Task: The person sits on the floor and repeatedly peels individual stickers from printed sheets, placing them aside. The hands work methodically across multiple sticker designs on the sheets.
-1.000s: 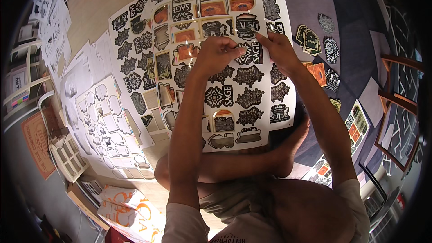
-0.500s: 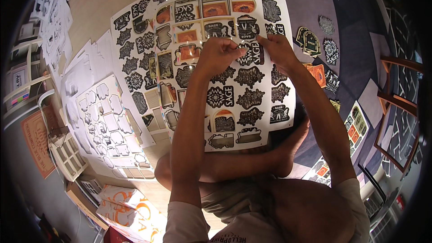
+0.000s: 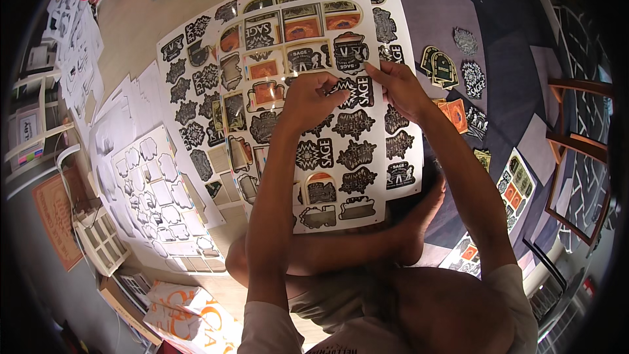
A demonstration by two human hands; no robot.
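Observation:
A large white sticker sheet (image 3: 275,65), dense with die-cut black, orange and green stickers, lies in front of my crossed legs on other sheets. My left hand (image 3: 310,101) is closed in a pinch at the left edge of a black-and-white sunburst sticker (image 3: 356,94). Its curled fingers hide part of that edge. On the other side, my right hand (image 3: 401,92) grips the sheet's right edge, thumb on top beside the same sticker. A black sticker with two light figures (image 3: 352,49) sits just above the sunburst one.
On the left lies a waste sheet (image 3: 152,187) with cut-out outlines, beside white scrap paper (image 3: 78,33). Loose green arched stickers (image 3: 440,67) and orange ones (image 3: 452,115) lie on the dark mat at right. Wooden frames (image 3: 580,144) stand at far right, a shelf (image 3: 98,239) at left.
The whole view has shifted slightly, so the sheets appear lower and a little to the left. Both hands keep nearly the same hold around the sunburst sticker.

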